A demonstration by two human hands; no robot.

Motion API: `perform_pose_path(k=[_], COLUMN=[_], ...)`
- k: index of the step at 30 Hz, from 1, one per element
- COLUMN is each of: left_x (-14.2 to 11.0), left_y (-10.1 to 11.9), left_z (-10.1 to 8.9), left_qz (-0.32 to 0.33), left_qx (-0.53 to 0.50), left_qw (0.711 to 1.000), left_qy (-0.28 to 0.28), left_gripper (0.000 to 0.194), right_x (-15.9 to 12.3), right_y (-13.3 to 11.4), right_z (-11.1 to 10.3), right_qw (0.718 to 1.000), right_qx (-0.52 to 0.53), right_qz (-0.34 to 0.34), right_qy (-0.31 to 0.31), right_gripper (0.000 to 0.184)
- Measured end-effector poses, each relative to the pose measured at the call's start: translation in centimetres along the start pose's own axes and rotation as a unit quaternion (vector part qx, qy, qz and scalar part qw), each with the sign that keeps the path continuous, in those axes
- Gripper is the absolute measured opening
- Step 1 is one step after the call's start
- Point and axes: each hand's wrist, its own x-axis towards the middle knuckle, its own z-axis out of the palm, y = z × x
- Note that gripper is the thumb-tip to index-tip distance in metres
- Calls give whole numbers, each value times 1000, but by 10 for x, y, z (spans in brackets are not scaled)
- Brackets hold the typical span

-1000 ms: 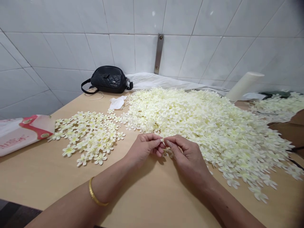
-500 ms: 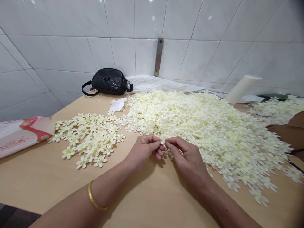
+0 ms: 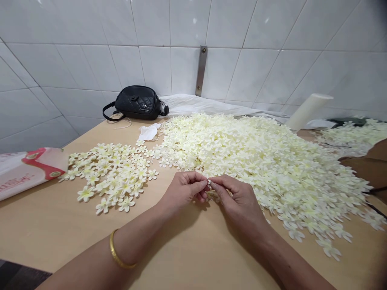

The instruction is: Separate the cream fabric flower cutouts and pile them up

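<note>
My left hand (image 3: 184, 190) and my right hand (image 3: 238, 203) meet fingertip to fingertip over the wooden table (image 3: 187, 257), both pinching one small cream fabric flower (image 3: 209, 183). Their fingers are curled closed around it. They hover at the near edge of a big heap of cream flowers (image 3: 256, 157). A smaller, flat spread of single flowers (image 3: 111, 173) lies to the left of my left hand. A gold bangle (image 3: 116, 251) sits on my left wrist.
A black quilted bag (image 3: 137, 102) stands at the back by the tiled wall, with a crumpled white tissue (image 3: 148, 131) before it. A red-and-white plastic bag (image 3: 28, 171) lies at the left edge. A white roll (image 3: 308, 109) and another flower heap (image 3: 353, 135) are at the right.
The hands have stayed together at the heap's edge, fingers only shifting slightly on the small flower. The view has moved a little.
</note>
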Motion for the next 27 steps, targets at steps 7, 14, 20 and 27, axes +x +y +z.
perform_pose_path(k=[7, 14, 20, 27], left_x=[0, 0, -2, -3], left_y=[-2, 0, 5, 5], left_z=[0, 1, 5, 6], left_qz=[3, 9, -1, -3], left_qx=[15, 21, 21, 35], left_qw=[1000, 1000, 1000, 999], left_qy=[13, 11, 22, 24], left_gripper=[19, 20, 21, 14], right_x=[1, 0, 1, 0], right_y=[-2, -4, -1, -2], right_z=[0, 1, 0, 2], right_qw=[1000, 999, 1000, 1000], right_qx=[2, -6, -5, 3], right_qz=[-15, -30, -11, 14], right_qy=[-7, -13, -2, -7], right_gripper=[23, 24, 24, 21])
